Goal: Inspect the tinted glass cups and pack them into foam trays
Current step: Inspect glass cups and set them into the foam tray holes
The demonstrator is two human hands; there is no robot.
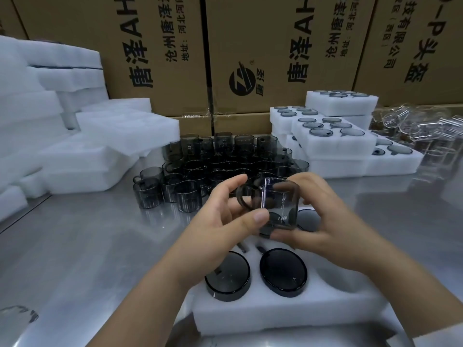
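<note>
Both my hands hold one tinted glass cup [278,204] above the white foam tray [288,311] in front of me. My left hand [220,216] pinches it at its handle side, thumb low and fingers above. My right hand [323,221] grips the other side, fingers curled over the rim and thumb under the base. Two tinted cups [228,276] [283,271] sit upside down in the tray's near pockets, and another cup base [308,219] shows behind my right hand. A cluster of loose tinted cups [215,169] stands on the metal table beyond.
Empty foam trays [82,151] are piled at the left. Filled foam trays [335,136] are stacked at the back right, with clear glass cups [421,126] beside them. Cardboard boxes [250,51] wall off the back. The steel table [87,241] shows bare metal at the left.
</note>
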